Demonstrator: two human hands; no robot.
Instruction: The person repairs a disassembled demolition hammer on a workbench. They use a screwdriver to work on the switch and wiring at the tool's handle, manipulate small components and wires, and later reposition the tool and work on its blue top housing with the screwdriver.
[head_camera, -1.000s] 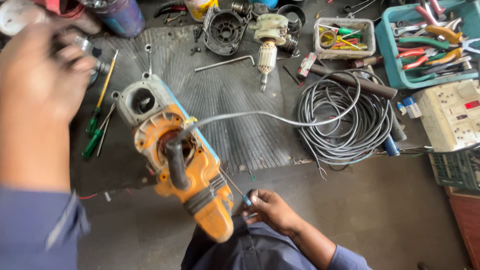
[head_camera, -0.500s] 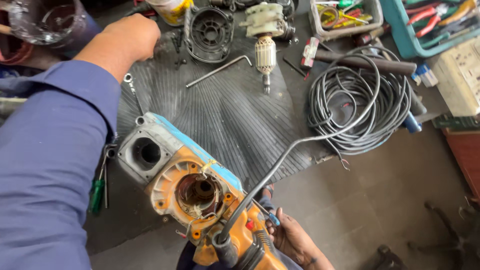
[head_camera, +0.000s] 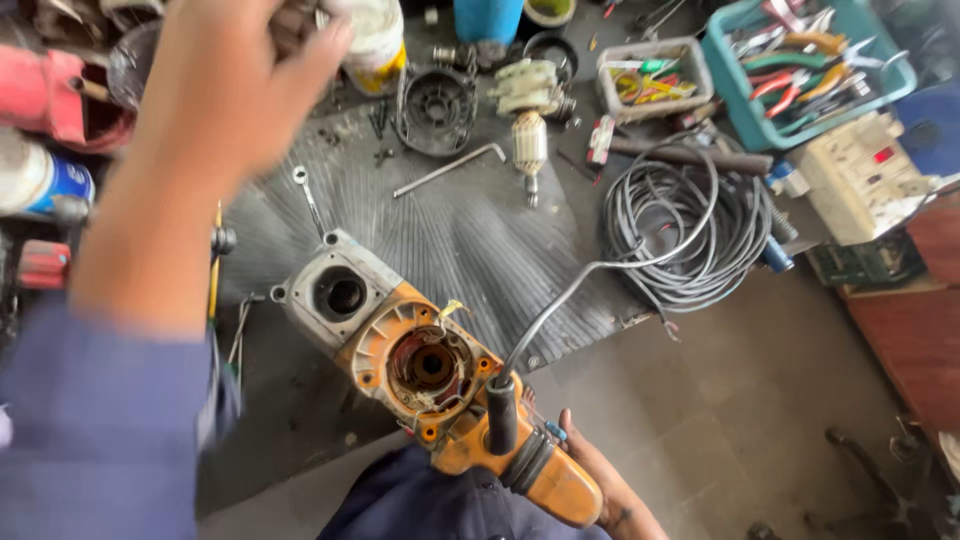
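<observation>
Two hands: left (head_camera: 235, 75) raised, blurred; right (head_camera: 610, 490) grips orange drill (head_camera: 440, 390).

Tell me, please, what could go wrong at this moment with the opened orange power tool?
The orange power tool lies open, held only at its handle by the right hand; it might tip or slip. Thin wires at its open housing could snag or bend. The left hand is raised and blurred above small parts on the ribbed mat; it could knock the loose wrench.
</observation>
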